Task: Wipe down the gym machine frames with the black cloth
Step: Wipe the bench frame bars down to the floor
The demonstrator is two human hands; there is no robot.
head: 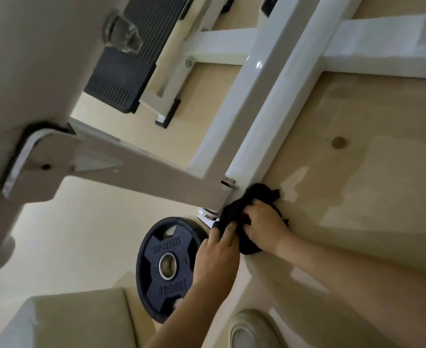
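The black cloth (242, 207) is bunched at the lower end of the white frame beam (264, 96). It is clutched by the right hand (265, 223) and touched by the straight fingers of the left hand (219, 249). The beam's long axis is seen running up and away from both hands, with the right hand nearer to it.

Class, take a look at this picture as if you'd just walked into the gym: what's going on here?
A person is wiping the white machine frame down near its base with a black cloth. The right hand grips the bunched cloth against the foot of the frame at floor level, while the left hand lays its fingers on the cloth's near edge. A black weight plate sits just beside the left hand.
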